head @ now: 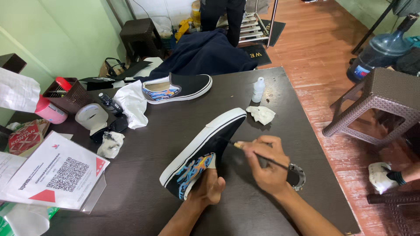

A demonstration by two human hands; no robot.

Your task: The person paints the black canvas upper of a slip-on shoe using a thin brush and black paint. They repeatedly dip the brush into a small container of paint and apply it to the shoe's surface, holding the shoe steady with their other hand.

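A black slip-on shoe (205, 146) with a white sole and a blue-orange flame pattern lies tilted on the dark table (144, 175). My left hand (209, 188) is inside its opening and holds it up. My right hand (267, 164) grips a thin paintbrush (262, 156), whose tip touches the black upper near the toe. A matching second shoe (177, 88) rests at the table's far side.
A small clear bottle (258, 89) and a crumpled tissue (261, 114) lie past the shoe. White cloth (133, 105), jars, a basket (65, 94) and printed cards (57, 175) crowd the left. A brown wicker stool (376, 105) stands to the right; someone's legs (223, 17) are beyond.
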